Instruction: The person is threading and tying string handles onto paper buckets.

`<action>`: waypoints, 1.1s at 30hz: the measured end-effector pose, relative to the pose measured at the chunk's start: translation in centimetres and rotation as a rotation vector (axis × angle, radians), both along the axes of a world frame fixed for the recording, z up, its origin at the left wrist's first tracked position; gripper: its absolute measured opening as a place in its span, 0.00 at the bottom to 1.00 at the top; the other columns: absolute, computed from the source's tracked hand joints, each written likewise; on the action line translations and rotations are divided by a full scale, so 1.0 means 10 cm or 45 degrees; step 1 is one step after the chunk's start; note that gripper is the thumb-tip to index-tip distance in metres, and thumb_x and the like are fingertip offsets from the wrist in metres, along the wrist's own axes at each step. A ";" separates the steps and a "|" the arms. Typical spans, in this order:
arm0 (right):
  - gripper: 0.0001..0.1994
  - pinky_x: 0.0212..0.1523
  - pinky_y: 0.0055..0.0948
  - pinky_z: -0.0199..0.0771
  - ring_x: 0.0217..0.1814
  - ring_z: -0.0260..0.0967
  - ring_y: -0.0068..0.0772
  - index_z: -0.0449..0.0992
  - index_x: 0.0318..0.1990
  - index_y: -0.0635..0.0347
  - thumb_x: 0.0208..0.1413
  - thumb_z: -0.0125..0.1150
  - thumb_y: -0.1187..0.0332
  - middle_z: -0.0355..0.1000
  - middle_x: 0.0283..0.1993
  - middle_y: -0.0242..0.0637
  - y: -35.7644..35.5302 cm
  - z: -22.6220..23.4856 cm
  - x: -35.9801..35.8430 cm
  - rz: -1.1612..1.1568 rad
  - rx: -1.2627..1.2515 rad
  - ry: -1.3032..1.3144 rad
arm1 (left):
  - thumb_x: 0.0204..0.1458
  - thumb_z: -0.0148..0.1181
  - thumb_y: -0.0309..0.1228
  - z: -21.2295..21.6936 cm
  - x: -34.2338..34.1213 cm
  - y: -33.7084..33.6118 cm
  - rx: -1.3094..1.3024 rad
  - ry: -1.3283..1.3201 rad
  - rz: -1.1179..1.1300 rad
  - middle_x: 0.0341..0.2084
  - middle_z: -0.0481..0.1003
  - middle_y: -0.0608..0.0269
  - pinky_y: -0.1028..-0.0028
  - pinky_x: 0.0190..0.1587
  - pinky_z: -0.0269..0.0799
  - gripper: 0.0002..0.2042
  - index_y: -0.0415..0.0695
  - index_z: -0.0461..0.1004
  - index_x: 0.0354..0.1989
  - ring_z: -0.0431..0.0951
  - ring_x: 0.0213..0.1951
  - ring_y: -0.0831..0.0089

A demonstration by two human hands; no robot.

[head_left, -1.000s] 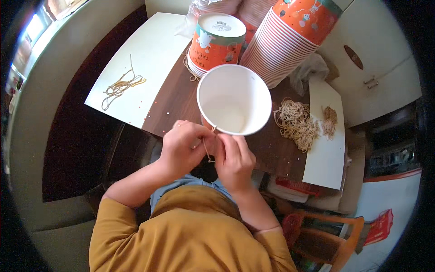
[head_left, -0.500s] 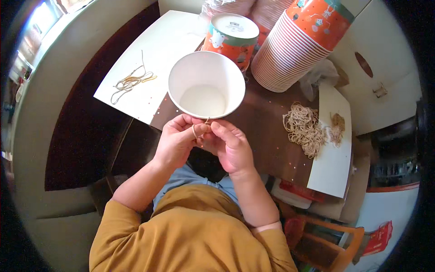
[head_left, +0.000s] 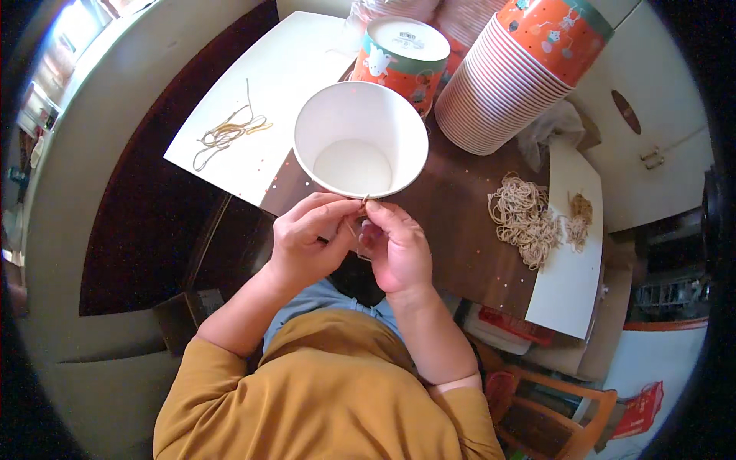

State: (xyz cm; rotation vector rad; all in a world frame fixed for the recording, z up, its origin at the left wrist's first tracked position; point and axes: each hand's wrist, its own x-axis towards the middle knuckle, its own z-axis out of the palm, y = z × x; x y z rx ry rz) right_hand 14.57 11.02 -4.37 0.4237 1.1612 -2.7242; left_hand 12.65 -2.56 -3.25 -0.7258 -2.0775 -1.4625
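A large white-lined paper bucket [head_left: 360,126] stands in front of me at the table's near edge, its open mouth tilted my way. At its near rim, a thin beige cord [head_left: 365,201] passes by the edge and runs down between my hands. My left hand [head_left: 310,234] pinches the cord with thumb and forefinger just below the rim. My right hand [head_left: 399,241] is closed on the same cord with its thumb up against the rim. A loop of cord hangs between the two hands. The fingers partly hide how the cord is fixed.
Behind the bucket, an upside-down orange-and-green bucket [head_left: 402,57] stands beside a tall leaning stack of buckets [head_left: 502,84]. A heap of beige cords [head_left: 525,218] lies at right, and several loose strands [head_left: 230,132] lie on a white board at left. A wooden chair [head_left: 556,410] is at lower right.
My left fingers have shifted up and right to the rim, and the cord loop now hangs lower between my hands. The whole view has shifted slightly.
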 end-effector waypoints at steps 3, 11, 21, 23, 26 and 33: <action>0.04 0.28 0.15 0.61 0.27 0.63 0.13 0.79 0.35 0.54 0.52 0.61 0.68 0.74 0.31 0.23 -0.06 0.04 0.04 -0.064 0.016 0.008 | 0.42 0.63 0.17 0.00 0.01 0.01 -0.032 0.054 0.030 0.31 0.78 0.55 0.73 0.34 0.77 0.09 0.38 0.78 0.34 0.80 0.32 0.65; 0.06 0.29 0.20 0.62 0.28 0.63 0.17 0.76 0.34 0.55 0.53 0.57 0.65 0.72 0.30 0.25 -0.01 -0.11 -0.05 0.028 -0.165 -0.066 | 0.41 0.63 0.17 -0.08 -0.01 -0.02 -0.148 0.193 0.079 0.29 0.77 0.55 0.73 0.30 0.77 0.08 0.38 0.78 0.32 0.79 0.29 0.66; 0.07 0.32 0.18 0.63 0.28 0.61 0.17 0.76 0.38 0.62 0.56 0.56 0.69 0.72 0.31 0.27 0.24 0.18 -0.15 0.166 0.446 0.104 | 0.42 0.63 0.17 0.05 -0.03 -0.10 -0.154 0.217 0.108 0.28 0.78 0.55 0.73 0.32 0.77 0.08 0.38 0.77 0.32 0.80 0.30 0.65; 0.09 0.40 0.28 0.66 0.36 0.71 0.32 0.76 0.38 0.61 0.53 0.60 0.66 0.74 0.36 0.37 0.30 0.12 -0.19 0.100 1.323 0.361 | 0.42 0.63 0.17 0.07 -0.03 -0.09 -0.149 0.207 0.081 0.28 0.78 0.55 0.73 0.32 0.77 0.08 0.38 0.77 0.32 0.81 0.30 0.65; 0.10 0.39 0.34 0.64 0.38 0.70 0.38 0.74 0.37 0.59 0.48 0.64 0.68 0.71 0.37 0.38 0.26 0.25 -0.07 -0.155 1.891 0.631 | 0.42 0.63 0.17 0.06 -0.04 -0.10 -0.163 0.177 0.093 0.28 0.78 0.55 0.73 0.32 0.77 0.08 0.38 0.77 0.32 0.81 0.30 0.65; 0.09 0.39 0.35 0.58 0.34 0.64 0.33 0.74 0.35 0.51 0.45 0.63 0.66 0.67 0.36 0.28 0.15 0.19 -0.16 -0.549 2.267 1.360 | 0.42 0.62 0.16 0.07 -0.04 -0.09 -0.159 0.130 0.101 0.28 0.78 0.56 0.73 0.32 0.77 0.07 0.38 0.77 0.32 0.81 0.31 0.66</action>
